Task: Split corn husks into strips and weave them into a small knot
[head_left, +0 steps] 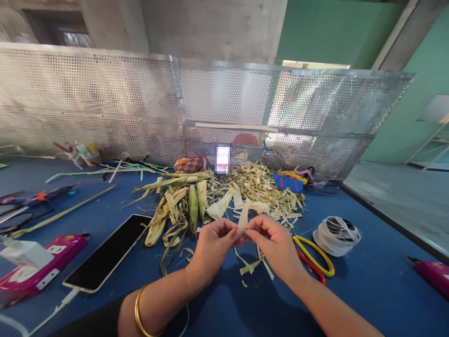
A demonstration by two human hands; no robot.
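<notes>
My left hand (214, 245) and my right hand (275, 245) meet above the blue table (224, 304), fingers pinched together on a pale strip of corn husk (244, 216) that stands up between them. Just behind my hands lies a heap of corn husks (182, 206) and shredded husk strips (263, 187). Loose husk scraps (250, 266) lie under my hands. A gold bangle (138, 313) circles my left wrist.
A dark phone (105, 252) on a white cable lies to the left, beside a pink tool (45, 267). Yellow and red loops (314, 255) and a coil of white string (336, 235) sit at right. A perforated metal screen (210, 112) closes the table's far side.
</notes>
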